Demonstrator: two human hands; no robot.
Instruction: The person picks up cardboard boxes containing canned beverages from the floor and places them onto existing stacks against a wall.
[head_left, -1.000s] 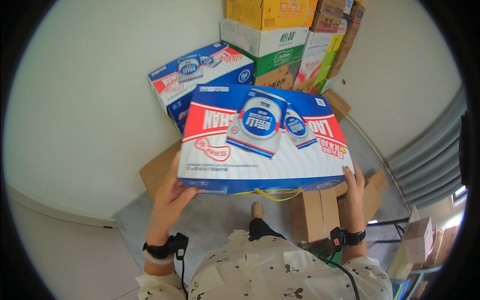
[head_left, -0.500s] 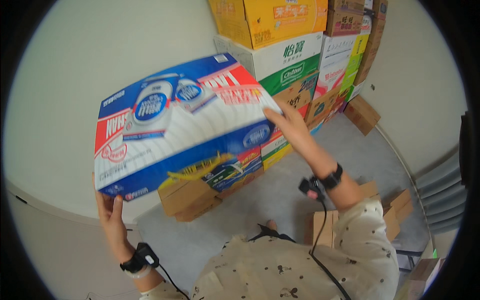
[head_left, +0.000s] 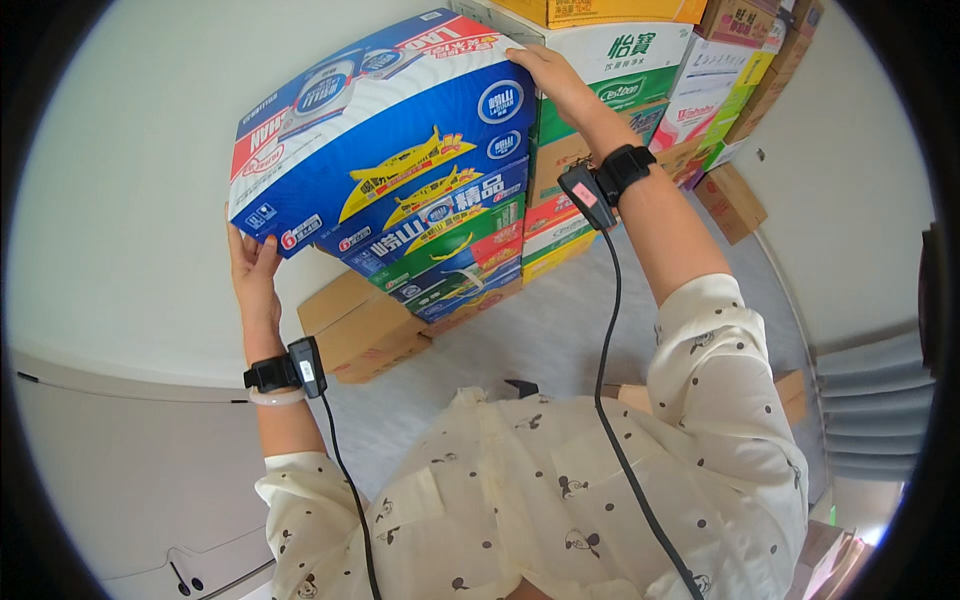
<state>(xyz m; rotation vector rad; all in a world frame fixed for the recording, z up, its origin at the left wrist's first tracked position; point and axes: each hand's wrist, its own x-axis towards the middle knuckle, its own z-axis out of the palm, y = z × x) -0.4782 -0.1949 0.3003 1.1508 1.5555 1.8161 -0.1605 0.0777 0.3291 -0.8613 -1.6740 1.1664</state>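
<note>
Beside a pale wall, above stacked cartons, a blue-and-white box lies between left fingers grasping its lower corner and right fingers grasping its upper one.

Location: storage corner of a room. Indicators: stacked product cartons along a plain wall, a grey floor and a grey curtain.
</note>
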